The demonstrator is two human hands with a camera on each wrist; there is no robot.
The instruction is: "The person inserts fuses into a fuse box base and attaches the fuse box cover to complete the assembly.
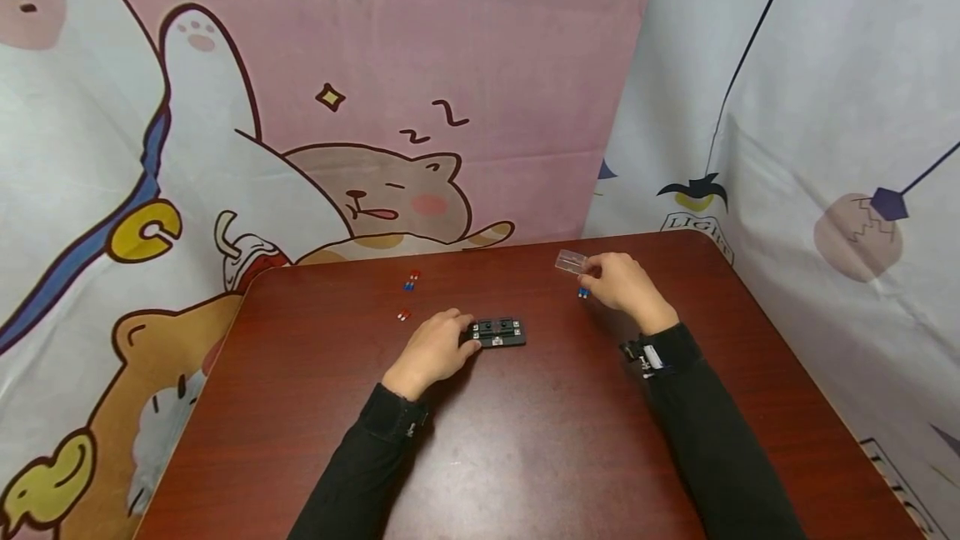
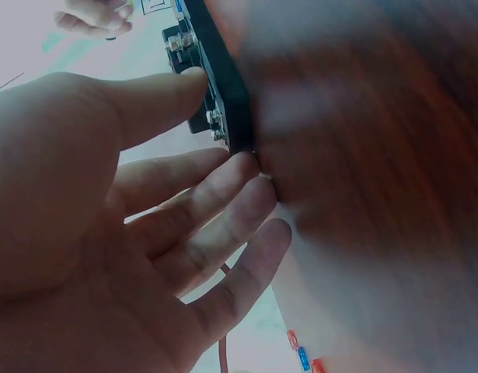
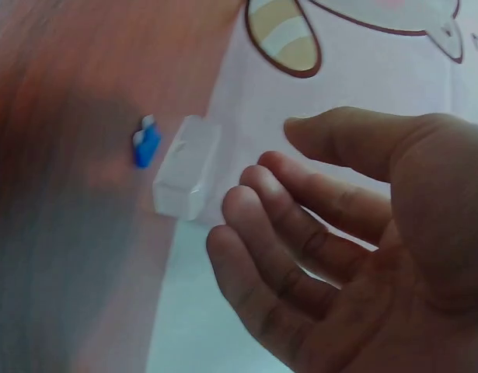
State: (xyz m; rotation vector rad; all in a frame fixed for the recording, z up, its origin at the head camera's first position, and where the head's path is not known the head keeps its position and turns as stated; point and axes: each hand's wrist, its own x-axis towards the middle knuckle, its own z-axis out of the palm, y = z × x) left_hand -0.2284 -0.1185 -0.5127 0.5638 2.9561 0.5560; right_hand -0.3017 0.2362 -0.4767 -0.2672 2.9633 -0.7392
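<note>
A black terminal block with silvery screws lies on the table. My left hand pinches its left end, index finger at the far corner and thumb at the near one. In the left wrist view the thumb overlaps the block and the other fingers are slightly bent. My right hand is at the back right with loosely bent fingers, thumb apart from them. Just beyond its fingertips a clear plastic cover sits on the table. Beside the cover lies a small blue piece with two silvery prongs.
Small red and blue pieces lie together at the back left, with a red piece closer to me. The brown table ends at the back against a printed cloth.
</note>
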